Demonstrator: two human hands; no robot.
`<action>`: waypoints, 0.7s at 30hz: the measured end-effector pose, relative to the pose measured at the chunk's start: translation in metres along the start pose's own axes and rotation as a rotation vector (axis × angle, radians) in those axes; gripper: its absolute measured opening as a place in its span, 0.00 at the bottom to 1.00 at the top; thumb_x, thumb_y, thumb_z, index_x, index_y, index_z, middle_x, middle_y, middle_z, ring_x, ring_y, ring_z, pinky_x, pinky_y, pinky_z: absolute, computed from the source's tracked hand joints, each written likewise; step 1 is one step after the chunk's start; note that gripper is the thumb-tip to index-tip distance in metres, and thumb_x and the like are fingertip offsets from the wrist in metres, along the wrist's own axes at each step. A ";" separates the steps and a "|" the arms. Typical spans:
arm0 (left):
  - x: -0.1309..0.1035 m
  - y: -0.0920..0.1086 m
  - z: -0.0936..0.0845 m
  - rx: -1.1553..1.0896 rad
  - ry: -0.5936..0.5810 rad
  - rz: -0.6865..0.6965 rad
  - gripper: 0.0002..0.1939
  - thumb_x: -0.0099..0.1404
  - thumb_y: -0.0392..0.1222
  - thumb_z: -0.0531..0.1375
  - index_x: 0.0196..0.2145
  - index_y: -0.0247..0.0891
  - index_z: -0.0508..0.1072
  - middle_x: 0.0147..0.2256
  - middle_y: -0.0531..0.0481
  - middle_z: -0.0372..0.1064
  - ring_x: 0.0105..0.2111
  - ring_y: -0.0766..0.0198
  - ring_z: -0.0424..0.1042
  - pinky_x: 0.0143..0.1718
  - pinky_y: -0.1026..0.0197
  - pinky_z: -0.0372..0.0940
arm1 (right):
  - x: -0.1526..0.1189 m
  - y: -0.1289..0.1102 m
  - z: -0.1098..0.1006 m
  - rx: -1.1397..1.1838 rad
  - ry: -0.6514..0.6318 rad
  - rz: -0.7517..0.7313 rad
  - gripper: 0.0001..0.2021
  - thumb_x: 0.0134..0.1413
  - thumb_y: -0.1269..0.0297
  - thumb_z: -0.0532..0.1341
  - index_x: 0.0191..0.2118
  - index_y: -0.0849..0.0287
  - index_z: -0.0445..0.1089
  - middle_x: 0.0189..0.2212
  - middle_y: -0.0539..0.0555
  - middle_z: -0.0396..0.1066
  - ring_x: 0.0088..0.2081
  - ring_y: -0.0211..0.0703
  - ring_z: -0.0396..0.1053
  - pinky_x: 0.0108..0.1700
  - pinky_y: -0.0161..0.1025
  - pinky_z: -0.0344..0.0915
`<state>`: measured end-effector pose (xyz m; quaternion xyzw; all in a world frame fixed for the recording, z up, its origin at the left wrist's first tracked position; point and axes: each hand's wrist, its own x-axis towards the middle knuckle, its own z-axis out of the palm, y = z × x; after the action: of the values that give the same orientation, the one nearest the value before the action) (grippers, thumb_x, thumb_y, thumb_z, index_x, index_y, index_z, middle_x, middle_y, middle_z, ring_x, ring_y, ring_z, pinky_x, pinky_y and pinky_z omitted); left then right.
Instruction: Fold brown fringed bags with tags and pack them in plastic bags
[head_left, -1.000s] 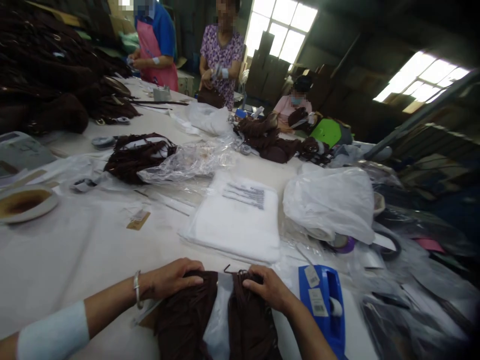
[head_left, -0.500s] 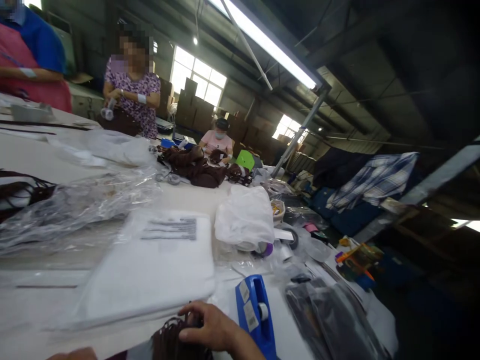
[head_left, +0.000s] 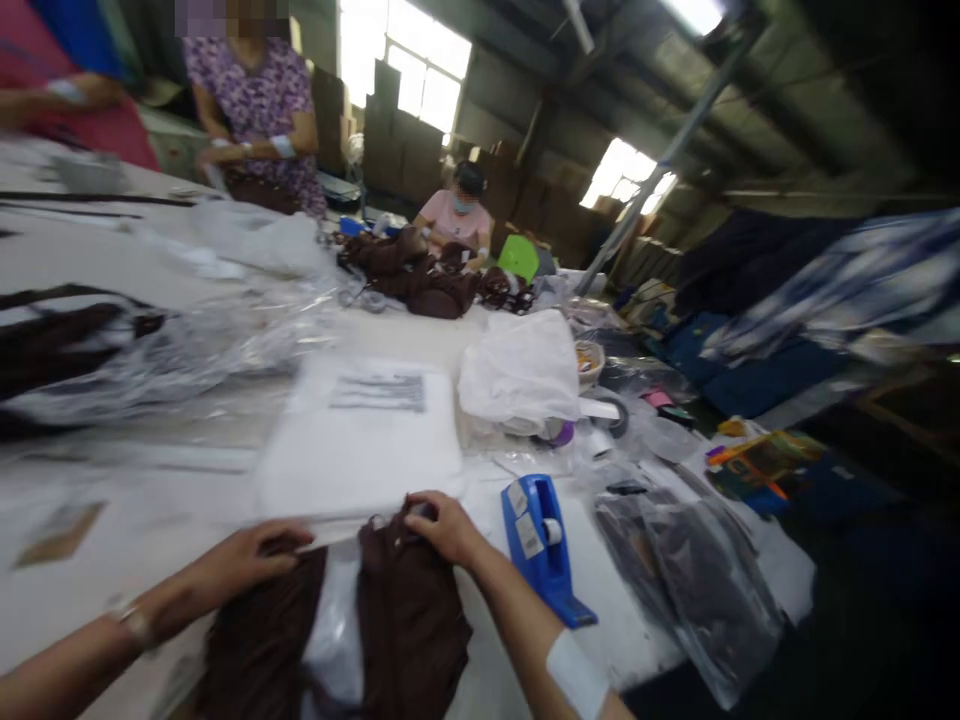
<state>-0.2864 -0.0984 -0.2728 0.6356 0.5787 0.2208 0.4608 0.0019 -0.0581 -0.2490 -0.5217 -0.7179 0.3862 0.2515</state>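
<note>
A dark brown garment (head_left: 412,610) lies at the table's near edge, in two dark halves with a pale, shiny plastic-like strip (head_left: 334,620) between them. My left hand (head_left: 262,560) is at its upper left edge, fingers bent and thumb against the cloth; motion blurs it a little. At the top of the right half, my right hand (head_left: 442,525) pinches the cloth between thumb and fingers. Just beyond both hands lies a stack of white bags (head_left: 367,450) with dark printing. A blue tape dispenser (head_left: 544,550) stands right of my right hand.
Crumpled clear plastic (head_left: 232,340) and another brown garment (head_left: 67,340) lie at left. A white plastic bundle (head_left: 517,370) sits beyond the dispenser. Bagged dark items (head_left: 690,570) lie along the right edge. Across the table, several people work near a brown pile (head_left: 427,280).
The view has tipped downward. My left hand has come fully into view, and the brown garment now lies spread between both hands. My right hand is at its top edge.
</note>
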 end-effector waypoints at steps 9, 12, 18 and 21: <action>-0.088 0.011 0.018 0.029 0.589 0.048 0.19 0.61 0.49 0.56 0.45 0.37 0.72 0.47 0.43 0.69 0.49 0.56 0.67 0.55 0.52 0.59 | -0.092 -0.015 0.041 -0.406 0.036 -0.451 0.28 0.60 0.58 0.54 0.64 0.49 0.48 0.63 0.53 0.54 0.64 0.51 0.47 0.64 0.57 0.45; -0.142 0.004 0.045 -0.188 0.676 -0.086 0.17 0.63 0.50 0.54 0.43 0.36 0.71 0.40 0.46 0.72 0.40 0.59 0.71 0.45 0.57 0.66 | -0.109 -0.011 0.063 -0.550 -0.198 -0.528 0.29 0.61 0.58 0.52 0.65 0.46 0.43 0.63 0.51 0.52 0.65 0.51 0.44 0.63 0.60 0.42; -0.196 -0.022 0.107 -0.555 0.440 -0.326 0.23 0.58 0.55 0.56 0.43 0.32 0.70 0.27 0.49 0.71 0.21 0.66 0.68 0.17 0.68 0.58 | -0.114 -0.008 0.068 -0.508 -0.203 -0.467 0.27 0.62 0.56 0.51 0.65 0.48 0.45 0.64 0.51 0.50 0.66 0.52 0.39 0.62 0.61 0.46; -0.189 -0.020 0.115 -0.648 0.365 -0.348 0.25 0.56 0.57 0.58 0.40 0.32 0.69 0.23 0.51 0.69 0.14 0.70 0.62 0.12 0.68 0.53 | -0.128 -0.026 0.071 -0.397 -0.114 -0.524 0.27 0.61 0.58 0.52 0.64 0.52 0.47 0.63 0.55 0.53 0.65 0.50 0.43 0.62 0.56 0.50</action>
<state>-0.2473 -0.3157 -0.2963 0.3005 0.6506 0.4194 0.5572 -0.0247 -0.2033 -0.2634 -0.3357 -0.9018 0.1897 0.1952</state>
